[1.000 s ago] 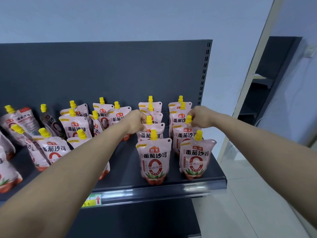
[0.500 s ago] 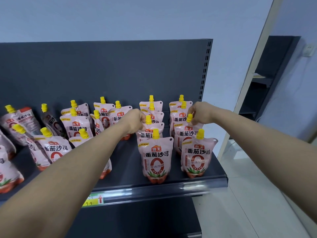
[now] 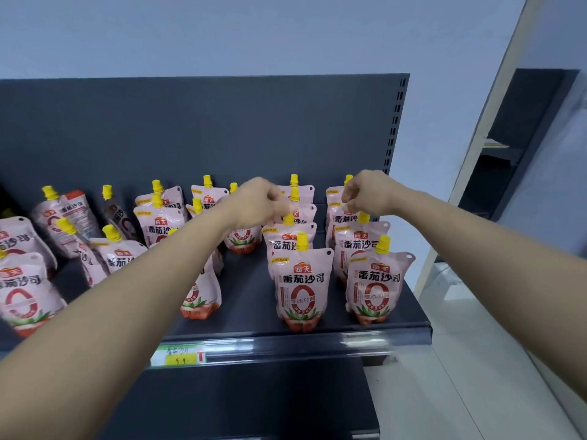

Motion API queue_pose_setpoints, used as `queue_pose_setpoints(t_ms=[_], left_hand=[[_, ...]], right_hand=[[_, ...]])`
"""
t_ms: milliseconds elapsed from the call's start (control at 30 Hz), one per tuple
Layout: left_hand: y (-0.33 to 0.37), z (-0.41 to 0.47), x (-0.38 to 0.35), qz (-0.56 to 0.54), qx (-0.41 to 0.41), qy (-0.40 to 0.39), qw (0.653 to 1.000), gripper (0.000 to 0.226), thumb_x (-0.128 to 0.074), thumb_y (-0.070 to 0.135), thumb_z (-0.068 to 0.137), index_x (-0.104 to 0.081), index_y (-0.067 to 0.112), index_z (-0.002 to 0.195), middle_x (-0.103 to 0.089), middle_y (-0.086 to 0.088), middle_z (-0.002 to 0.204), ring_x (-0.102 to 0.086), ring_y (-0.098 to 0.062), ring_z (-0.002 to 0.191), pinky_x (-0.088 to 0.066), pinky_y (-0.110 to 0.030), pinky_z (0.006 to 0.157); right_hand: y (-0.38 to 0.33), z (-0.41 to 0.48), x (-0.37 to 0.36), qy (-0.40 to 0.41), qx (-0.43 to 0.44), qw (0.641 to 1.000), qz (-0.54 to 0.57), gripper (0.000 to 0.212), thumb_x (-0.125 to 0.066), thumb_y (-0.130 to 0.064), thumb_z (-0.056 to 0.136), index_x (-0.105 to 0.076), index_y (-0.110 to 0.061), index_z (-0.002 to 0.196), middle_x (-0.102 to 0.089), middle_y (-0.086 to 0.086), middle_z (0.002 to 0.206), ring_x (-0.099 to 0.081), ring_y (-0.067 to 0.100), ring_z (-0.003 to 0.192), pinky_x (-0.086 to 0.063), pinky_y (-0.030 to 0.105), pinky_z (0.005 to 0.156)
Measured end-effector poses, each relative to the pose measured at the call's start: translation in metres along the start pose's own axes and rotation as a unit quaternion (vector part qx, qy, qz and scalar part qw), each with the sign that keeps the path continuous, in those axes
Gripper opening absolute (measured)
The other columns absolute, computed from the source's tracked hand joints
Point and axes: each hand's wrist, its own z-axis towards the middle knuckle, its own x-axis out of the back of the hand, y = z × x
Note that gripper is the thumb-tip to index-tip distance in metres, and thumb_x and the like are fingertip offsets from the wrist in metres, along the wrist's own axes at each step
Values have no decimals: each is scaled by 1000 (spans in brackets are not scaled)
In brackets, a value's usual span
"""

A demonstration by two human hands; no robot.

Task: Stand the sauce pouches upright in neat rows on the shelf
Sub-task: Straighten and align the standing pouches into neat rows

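Observation:
Pink sauce pouches with yellow caps stand on a dark shelf (image 3: 247,300). At the right, two columns stand upright, fronted by one pouch (image 3: 301,287) and another (image 3: 376,284). My left hand (image 3: 259,201) hovers with curled fingers at the top of the third pouch (image 3: 298,211) in the left column; it is blurred, so I cannot tell if it grips. My right hand (image 3: 370,192) is closed over the top of the third pouch (image 3: 341,217) in the right column, hiding its cap. Further left, several pouches (image 3: 73,214) lean or stand crooked.
The shelf's dark back panel (image 3: 222,128) rises behind the pouches. A price tag (image 3: 178,355) sits on the front rail. The shelf ends at the right, beside a light floor (image 3: 476,376) and a dark shelving unit (image 3: 524,138) through a doorway.
Both hands have moved from the second-row caps back and up to the third row. The camera view has shifted slightly; the pouches stand as before.

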Motion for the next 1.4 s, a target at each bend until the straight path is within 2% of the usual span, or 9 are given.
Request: queue_pose_setpoints(t_ms=[100, 167, 333, 500, 600, 733, 900, 1167, 1400], left_hand=[[-2, -15, -14, 45, 20, -129, 990, 22, -74, 33, 78, -72, 12, 84, -65, 5, 75, -58, -8, 68, -50, -23, 68], [-9, -18, -27, 77, 20, -145, 986, 19, -77, 23, 76, -72, 7, 85, -62, 3, 72, -55, -11, 67, -47, -24, 67], [-15, -20, -33, 100, 15, -113, 988, 16, -73, 10, 78, -71, -6, 83, -55, -3, 64, -50, -15, 59, -47, -28, 64], [-26, -20, -28, 96, 25, -110, 989, 14, -75, 9, 77, -73, -3, 85, -71, -16, 90, -67, -32, 93, -57, -39, 77], [-26, -22, -25, 86, 25, -120, 989, 19, -74, 9, 78, -72, -6, 90, -64, -10, 81, -62, -28, 79, -56, -36, 75], [-24, -24, -16, 19, 41, -128, 991, 27, -68, 26, 85, -72, 0, 93, -70, -15, 92, -64, -22, 85, -57, -35, 78], [-20, -16, 7, 16, 19, 13, 1000, 9, -65, 18, 87, -69, 11, 83, -67, -1, 77, -63, -19, 81, -52, -30, 79], [-28, 17, 12, 63, 22, 60, 996, 20, -59, 7, 89, -65, 5, 109, -63, -7, 99, -58, -20, 88, -44, -27, 78], [-38, 67, -1, 147, 54, -14, 988, 61, -63, 9, 87, -38, 13, 143, -47, -11, 143, -49, -30, 126, -42, -32, 96]], right_hand=[[-4, -3, -3, 0, 0, 1000, -5, 19, -66, -14, 87, -71, -2, 101, -71, 13, 107, -66, 30, 99, -53, 35, 85], [-7, -5, -5, -1, 3, 1000, -3, 21, -65, -13, 87, -71, 0, 102, -71, 13, 109, -65, 30, 102, -52, 36, 87], [-14, -11, -8, -6, 15, 1000, 6, 22, -64, -14, 88, -71, -5, 108, -70, 10, 114, -63, 26, 107, -48, 30, 89], [-18, -13, -12, -6, 14, 1000, 22, 20, -64, -13, 87, -72, -5, 105, -71, 11, 111, -63, 27, 106, -50, 36, 95], [-21, -13, -14, -4, 15, 999, 29, 21, -63, -12, 88, -72, -3, 106, -70, 12, 111, -63, 27, 106, -50, 36, 94], [-25, -8, -16, -6, 14, 999, 42, 20, -63, -12, 88, -71, -1, 103, -70, 13, 110, -62, 29, 109, -49, 35, 91], [-35, 2, -17, -3, 13, 999, 48, 26, -64, -15, 90, -68, -3, 113, -68, 12, 115, -62, 27, 108, -48, 33, 90], [-36, 28, -14, -7, 7, 999, 39, 24, -64, -13, 90, -68, -6, 112, -67, 10, 117, -61, 27, 108, -48, 33, 91], [3, 43, -1, 9, -18, 1000, -22, 27, -64, -15, 89, -67, -10, 116, -66, 8, 122, -61, 27, 110, -48, 32, 91]])
